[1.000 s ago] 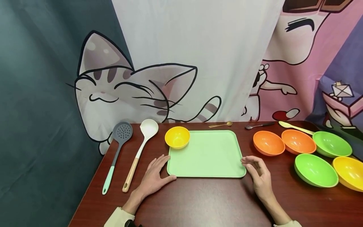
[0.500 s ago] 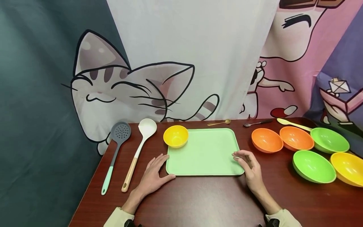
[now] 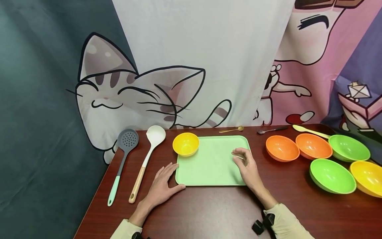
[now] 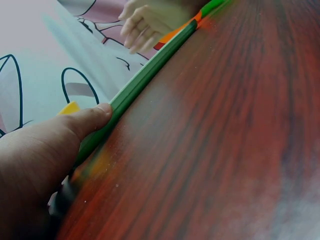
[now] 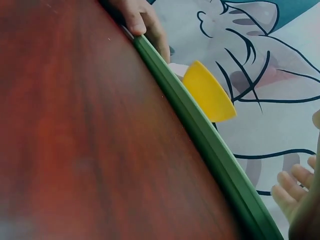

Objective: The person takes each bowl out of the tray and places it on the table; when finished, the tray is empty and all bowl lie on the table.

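A light green rectangular tray (image 3: 212, 172) lies on the table. At its front left corner my left hand (image 3: 162, 186) rests with fingers extended, fingertips on the left edge and thumb at the front edge. In the left wrist view the thumb (image 4: 92, 119) lies against the tray's green rim (image 4: 145, 72). Over the tray's right part hovers my right hand (image 3: 247, 167), fingers loosely bent and holding nothing. A small yellow bowl (image 3: 186, 145) stands at the tray's back left corner; the right wrist view shows the yellow bowl (image 5: 207, 92) upright beyond the rim.
To the left lie a grey slotted turner (image 3: 127, 141) and a white ladle (image 3: 156, 136). Orange bowls (image 3: 282, 148), green bowls (image 3: 332, 176) and a yellow bowl (image 3: 368, 179) stand at the right. Along the back edge are a gold spoon (image 3: 232, 129), a small dark-handled utensil (image 3: 271, 130) and a pale yellow utensil (image 3: 310, 131).
My right hand has left the tray's right edge and moved leftward over the tray. The left hand stays at its corner; the tray and bowls have not visibly moved.
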Motion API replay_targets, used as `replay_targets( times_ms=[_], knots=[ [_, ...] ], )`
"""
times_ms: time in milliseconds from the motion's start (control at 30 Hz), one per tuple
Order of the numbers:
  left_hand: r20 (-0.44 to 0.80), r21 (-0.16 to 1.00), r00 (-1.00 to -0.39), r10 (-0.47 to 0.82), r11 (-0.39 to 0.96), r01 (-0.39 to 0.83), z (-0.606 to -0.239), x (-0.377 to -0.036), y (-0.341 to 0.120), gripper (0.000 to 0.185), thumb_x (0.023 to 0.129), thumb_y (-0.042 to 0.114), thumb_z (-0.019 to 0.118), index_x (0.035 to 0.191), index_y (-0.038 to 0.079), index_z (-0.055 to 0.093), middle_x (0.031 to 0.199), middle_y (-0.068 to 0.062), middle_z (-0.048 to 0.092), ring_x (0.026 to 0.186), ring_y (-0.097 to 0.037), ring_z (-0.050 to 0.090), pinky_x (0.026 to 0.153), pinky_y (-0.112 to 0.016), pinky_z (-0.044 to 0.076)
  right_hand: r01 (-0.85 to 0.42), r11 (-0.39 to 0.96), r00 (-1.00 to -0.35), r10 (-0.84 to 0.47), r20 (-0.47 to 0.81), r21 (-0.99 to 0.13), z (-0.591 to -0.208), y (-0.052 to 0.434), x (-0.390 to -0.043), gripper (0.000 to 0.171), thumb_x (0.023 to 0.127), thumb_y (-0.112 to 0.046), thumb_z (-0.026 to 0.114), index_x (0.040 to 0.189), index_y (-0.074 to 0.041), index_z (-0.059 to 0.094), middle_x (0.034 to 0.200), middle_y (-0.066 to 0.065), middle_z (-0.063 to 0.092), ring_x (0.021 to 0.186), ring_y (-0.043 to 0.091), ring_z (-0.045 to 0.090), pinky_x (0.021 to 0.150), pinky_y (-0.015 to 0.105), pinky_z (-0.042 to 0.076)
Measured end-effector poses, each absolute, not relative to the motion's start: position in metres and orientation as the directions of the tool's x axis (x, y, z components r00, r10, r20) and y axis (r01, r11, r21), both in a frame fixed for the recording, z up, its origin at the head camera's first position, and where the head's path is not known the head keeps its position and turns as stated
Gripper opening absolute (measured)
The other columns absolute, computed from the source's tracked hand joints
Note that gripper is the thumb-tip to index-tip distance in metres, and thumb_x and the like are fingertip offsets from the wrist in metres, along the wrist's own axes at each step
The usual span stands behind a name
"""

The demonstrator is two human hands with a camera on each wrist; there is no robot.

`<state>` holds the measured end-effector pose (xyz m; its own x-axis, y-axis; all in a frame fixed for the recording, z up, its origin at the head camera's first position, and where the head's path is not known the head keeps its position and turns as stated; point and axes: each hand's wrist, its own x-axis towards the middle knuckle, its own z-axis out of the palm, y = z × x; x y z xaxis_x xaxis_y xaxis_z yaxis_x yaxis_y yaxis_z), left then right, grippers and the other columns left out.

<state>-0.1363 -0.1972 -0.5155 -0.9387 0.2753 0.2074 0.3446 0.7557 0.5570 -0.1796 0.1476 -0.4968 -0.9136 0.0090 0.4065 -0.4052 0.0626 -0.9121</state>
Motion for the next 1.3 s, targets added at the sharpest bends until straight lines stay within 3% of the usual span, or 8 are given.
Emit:
replay_targets(
  times_ms=[233, 467, 567, 1300],
  knots=[
    [0.171, 0.567, -0.949, 0.267, 0.76, 0.316, -0.516, -0.137, -0.197, 0.086, 0.082, 0.062, 0.072, 0.15, 0.018, 0.045, 0.154, 0.001, 0.046, 0.151, -0.019, 0.029, 0.124, -0.047, 0.017, -0.216, 0.11, -0.976, -0.007, 0.217, -0.97, -0.494, 0.135, -0.194, 0.047, 0.1, -0.013, 0.058, 0.138, 0.008, 0.039, 0.135, 0.026, 0.049, 0.126, 0.031, 0.054, 0.097, 0.01, 0.044],
    [0.194, 0.554, -0.943, 0.272, 0.763, 0.334, -0.517, -0.14, -0.197, 0.085, 0.083, 0.062, 0.071, 0.15, 0.017, 0.045, 0.154, 0.0, 0.047, 0.15, -0.022, 0.031, 0.123, -0.05, 0.019, -0.125, 0.137, -0.992, -0.052, 0.119, -0.983, -0.492, 0.115, -0.209, 0.052, 0.103, -0.025, 0.055, 0.142, 0.003, 0.036, 0.144, 0.021, 0.045, 0.135, 0.033, 0.048, 0.113, 0.045, 0.037],
    [0.203, 0.551, -0.941, 0.269, 0.763, 0.337, -0.516, -0.142, -0.197, 0.085, 0.083, 0.061, 0.071, 0.15, 0.018, 0.045, 0.154, 0.0, 0.047, 0.15, -0.022, 0.031, 0.123, -0.049, 0.019, -0.115, 0.127, -0.992, -0.068, 0.107, -0.985, -0.489, 0.102, -0.214, 0.052, 0.103, -0.027, 0.055, 0.142, 0.002, 0.036, 0.145, 0.021, 0.045, 0.135, 0.033, 0.049, 0.114, 0.05, 0.036],
    [0.188, 0.563, -0.945, 0.268, 0.759, 0.327, -0.515, -0.138, -0.198, 0.085, 0.081, 0.061, 0.073, 0.15, 0.018, 0.046, 0.153, 0.001, 0.047, 0.15, -0.022, 0.031, 0.123, -0.05, 0.019, -0.023, 0.042, -1.0, -0.022, 0.022, -0.999, -0.499, 0.022, -0.238, 0.06, 0.098, -0.034, 0.061, 0.146, -0.005, 0.038, 0.145, 0.014, 0.046, 0.136, 0.03, 0.048, 0.111, 0.047, 0.044]
  ],
)
